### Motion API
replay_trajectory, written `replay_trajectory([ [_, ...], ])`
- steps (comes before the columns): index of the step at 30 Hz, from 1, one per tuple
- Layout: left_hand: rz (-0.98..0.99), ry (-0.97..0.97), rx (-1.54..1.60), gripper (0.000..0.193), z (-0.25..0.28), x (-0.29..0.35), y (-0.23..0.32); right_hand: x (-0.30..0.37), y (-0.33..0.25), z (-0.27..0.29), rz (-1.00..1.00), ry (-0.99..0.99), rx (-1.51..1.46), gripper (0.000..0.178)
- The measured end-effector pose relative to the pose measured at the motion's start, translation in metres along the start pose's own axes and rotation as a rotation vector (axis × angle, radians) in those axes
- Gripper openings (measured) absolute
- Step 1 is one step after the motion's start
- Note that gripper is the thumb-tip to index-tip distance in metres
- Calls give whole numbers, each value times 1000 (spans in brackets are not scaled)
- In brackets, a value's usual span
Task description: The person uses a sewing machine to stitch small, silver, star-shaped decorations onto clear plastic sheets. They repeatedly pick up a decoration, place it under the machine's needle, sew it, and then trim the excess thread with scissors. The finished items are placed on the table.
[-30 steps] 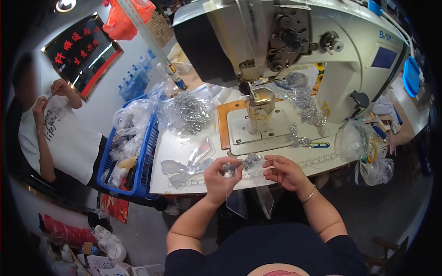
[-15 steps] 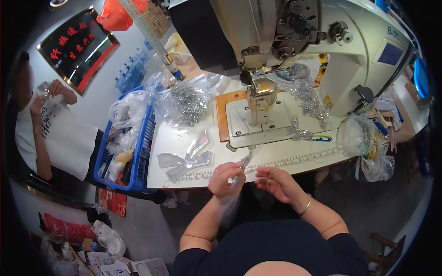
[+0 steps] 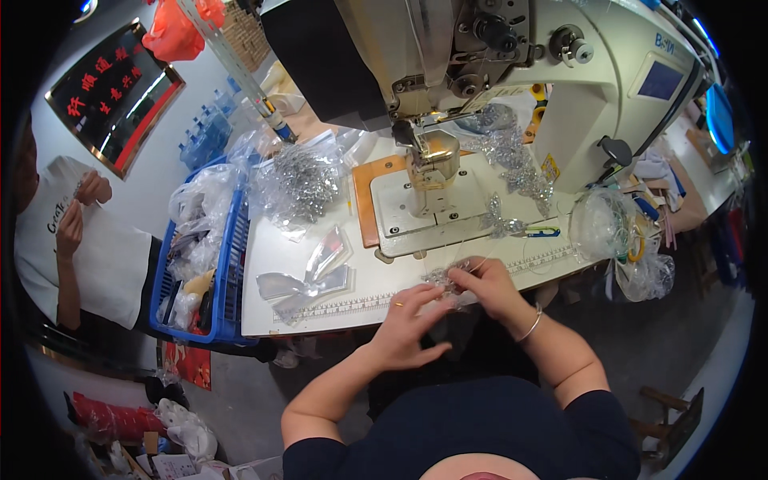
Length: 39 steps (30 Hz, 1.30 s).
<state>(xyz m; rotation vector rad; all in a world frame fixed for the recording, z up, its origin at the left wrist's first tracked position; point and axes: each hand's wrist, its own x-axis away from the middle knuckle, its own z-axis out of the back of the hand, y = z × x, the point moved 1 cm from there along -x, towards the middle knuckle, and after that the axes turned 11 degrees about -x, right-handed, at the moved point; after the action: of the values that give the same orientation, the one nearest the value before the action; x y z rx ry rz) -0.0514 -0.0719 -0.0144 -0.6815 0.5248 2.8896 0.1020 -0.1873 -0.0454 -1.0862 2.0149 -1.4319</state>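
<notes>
At the table's front edge, my right hand [image 3: 490, 290] pinches a small silver glittery piece [image 3: 440, 276] between thumb and fingers. My left hand [image 3: 406, 326] is beside it, thumb spread wide and fingers stretched out, the fingertips at the piece's near side. Part of the piece is hidden by my fingers, so its full shape does not show. Just beyond stands the sewing machine [image 3: 432, 160]. A silver glittery bow [image 3: 504, 218] rests right of its plate, next to small yellow-green thread snips [image 3: 538, 232]. Farther left lies a shiny translucent bow-shaped piece [image 3: 308, 280].
A clear bag of silver glittery pieces [image 3: 298, 184] lies left of the machine; more glittery pieces [image 3: 516, 164] lie under its arm. A blue basket [image 3: 228, 296] adjoins the table's left side. Clear plastic bags [image 3: 604, 228] bulge at the right. Another person [image 3: 88, 232] stands at the left.
The glittery piece has passed from my left hand to my right, which has closed on it. My left fingers have straightened and spread. The whole view has shifted slightly.
</notes>
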Motion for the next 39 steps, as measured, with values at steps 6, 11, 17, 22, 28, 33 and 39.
replay_trajectory([
  [6,710,-79,1502,55,-12,-6,-22,-23,-54,-14,-40,-506,510,30],
  [11,838,97,1497,34,-49,3,-18,-44,-71,-35,16,-672,955,33],
  [17,818,742,1669,24,-40,1,-20,-23,-74,-30,779,128,569,10],
  [22,803,770,1708,23,-50,0,-19,7,-6,-19,502,105,296,14],
  [28,1005,751,1708,24,-55,3,-13,7,-23,2,167,-89,276,37],
  [33,1196,673,1965,26,-60,1,-2,-7,-14,-20,294,37,691,28],
  [39,1161,676,1963,28,-60,3,-2,-16,5,-15,153,44,452,20],
])
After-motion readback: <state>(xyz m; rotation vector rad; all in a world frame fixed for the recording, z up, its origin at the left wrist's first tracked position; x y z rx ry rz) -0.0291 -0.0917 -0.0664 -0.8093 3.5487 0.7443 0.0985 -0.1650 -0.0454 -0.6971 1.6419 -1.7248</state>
